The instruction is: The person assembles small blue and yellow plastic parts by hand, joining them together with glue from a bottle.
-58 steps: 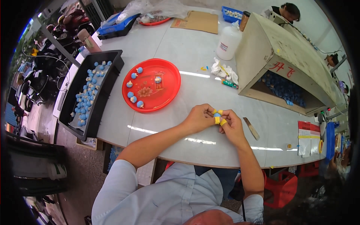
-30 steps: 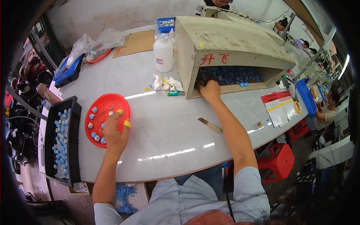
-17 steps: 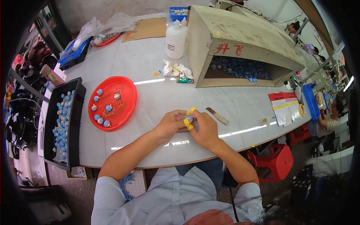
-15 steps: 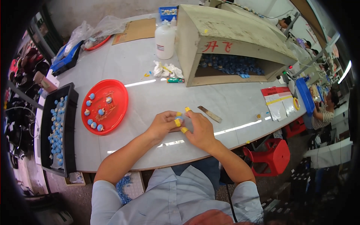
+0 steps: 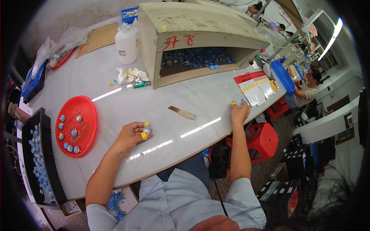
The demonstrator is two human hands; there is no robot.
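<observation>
My left hand [image 5: 133, 134], with yellow wraps on its fingertips, is closed around a small blue-and-white ball-shaped piece [image 5: 146, 130] just above the table. Out to the right, my right hand [image 5: 240, 112] has its fingers drawn together low over the tabletop, also with a yellow wrap. A tiny blue bit [image 5: 242, 101] shows at its fingertips; whether it is gripped is too small to make out. A red round tray [image 5: 91, 133] on the left carries several similar blue-and-white pieces. Between my hands lies a flat blade-like tool [image 5: 182, 112].
A black bin [image 5: 58, 177] of blue pieces stands far left. At the back are a white bottle [image 5: 126, 46], crumpled tissue [image 5: 133, 75] and a wooden box [image 5: 154, 57] with many blue pieces inside. Papers [image 5: 256, 86], a tape roll [image 5: 274, 85] and a red stool [image 5: 266, 142] are right.
My hands have parted: the right has reached out to the right side of the table, while the left keeps the ball-shaped piece. The view has turned rightward.
</observation>
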